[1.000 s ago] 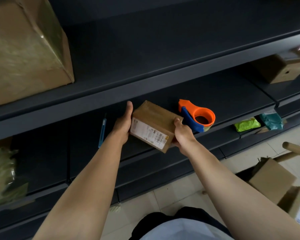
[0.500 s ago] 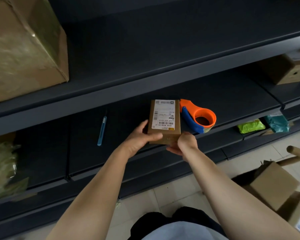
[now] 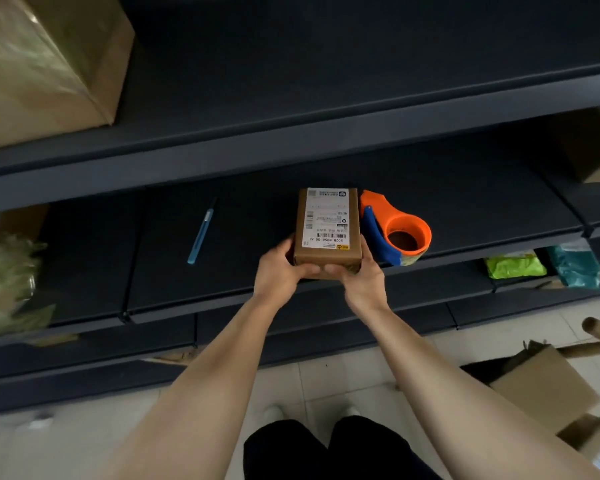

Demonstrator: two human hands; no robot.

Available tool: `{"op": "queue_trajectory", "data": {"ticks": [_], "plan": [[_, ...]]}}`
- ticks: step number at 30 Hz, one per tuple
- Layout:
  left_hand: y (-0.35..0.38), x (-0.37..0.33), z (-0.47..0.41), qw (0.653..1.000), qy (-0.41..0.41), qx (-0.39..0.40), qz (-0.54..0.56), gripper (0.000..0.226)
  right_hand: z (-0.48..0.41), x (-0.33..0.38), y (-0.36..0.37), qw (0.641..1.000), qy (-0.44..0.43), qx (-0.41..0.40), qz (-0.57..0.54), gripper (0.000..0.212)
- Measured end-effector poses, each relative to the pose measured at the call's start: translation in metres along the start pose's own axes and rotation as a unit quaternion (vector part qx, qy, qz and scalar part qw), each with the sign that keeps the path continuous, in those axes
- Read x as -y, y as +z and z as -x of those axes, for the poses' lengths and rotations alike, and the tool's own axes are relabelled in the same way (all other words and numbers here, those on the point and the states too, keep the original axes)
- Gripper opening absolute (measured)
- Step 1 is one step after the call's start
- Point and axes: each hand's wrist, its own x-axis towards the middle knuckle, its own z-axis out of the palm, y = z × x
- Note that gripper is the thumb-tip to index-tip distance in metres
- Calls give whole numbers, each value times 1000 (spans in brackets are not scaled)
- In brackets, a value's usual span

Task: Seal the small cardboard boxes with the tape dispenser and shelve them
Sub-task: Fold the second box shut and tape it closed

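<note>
The box (image 3: 327,230), label up, sits at the front of the dark shelf (image 3: 160,271), gripped at its near end by the left hand (image 3: 280,271) and right hand (image 3: 362,274), just beside the orange tape dispenser (image 3: 397,230).

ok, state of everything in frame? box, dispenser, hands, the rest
small cardboard box: closed, label up, near end held in both hands.
left hand: grips the box's near-left corner.
right hand: grips the box's near-right corner.
tape dispenser: lies on the shelf right of the box, untouched.
slim blue tool: lies on the shelf left of the box, apart.
floor carton: top looks open.
</note>
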Motion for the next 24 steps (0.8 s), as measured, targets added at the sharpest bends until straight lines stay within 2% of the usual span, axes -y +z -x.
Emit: {"op": "queue_trajectory", "data": {"ticks": [5, 10, 24], "plan": [[-3, -9, 19, 999, 13, -47, -10, 67, 10, 5, -6, 1000, -29, 6, 7, 68], [-16, -21, 35, 997, 34, -58, -28, 69, 27, 17, -9, 998, -62, -5, 16, 64], [-70, -27, 152, 987, 138, -85, 0, 71, 148, 62, 6, 989, -134, -64, 24, 68]]}}
